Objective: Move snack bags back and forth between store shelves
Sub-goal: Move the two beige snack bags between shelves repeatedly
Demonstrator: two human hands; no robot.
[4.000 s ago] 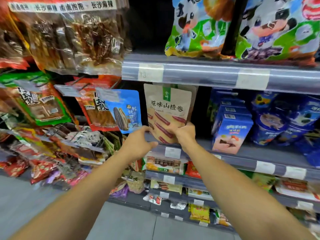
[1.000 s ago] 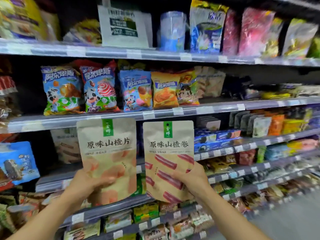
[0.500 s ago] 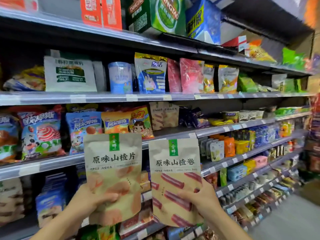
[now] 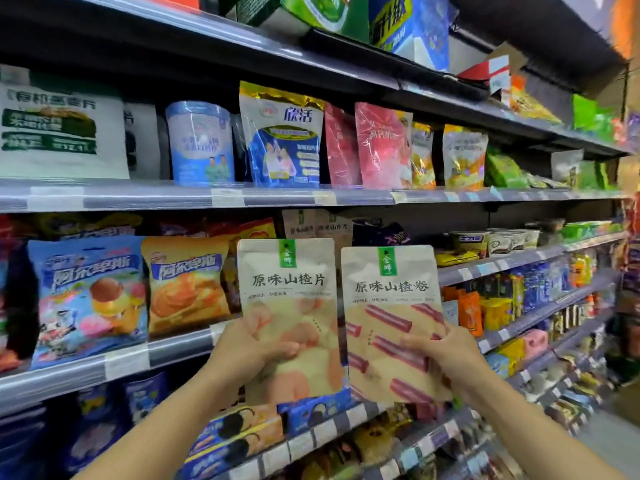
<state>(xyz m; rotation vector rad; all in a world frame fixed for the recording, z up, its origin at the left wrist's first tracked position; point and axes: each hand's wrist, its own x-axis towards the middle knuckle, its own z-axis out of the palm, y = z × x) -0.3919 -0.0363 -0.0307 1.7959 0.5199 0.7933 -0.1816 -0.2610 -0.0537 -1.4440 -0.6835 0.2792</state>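
Observation:
I hold two beige snack bags upright in front of the shelves. My left hand (image 4: 247, 351) grips the lower part of the hawthorn slice bag (image 4: 289, 289), which shows round pink slices. My right hand (image 4: 441, 355) grips the hawthorn roll bag (image 4: 391, 303), printed with red sticks. The bags sit side by side and almost touch. Behind them, on the shelf (image 4: 460, 271) at their height, two more beige bags of the same brand (image 4: 317, 225) stand at the back.
Blue and orange candy bags (image 4: 86, 292) fill the same shelf to the left. The shelf above (image 4: 221, 197) carries milk-powder pouches and pink bags. Small cups (image 4: 495, 240) and boxed goods lie to the right. The aisle floor shows at the lower right.
Four seconds ago both hands were at a lower shelf on the roll bag. Now each hand holds a bag, raised and carried rightward to the candy shelf level; the view has moved closer.

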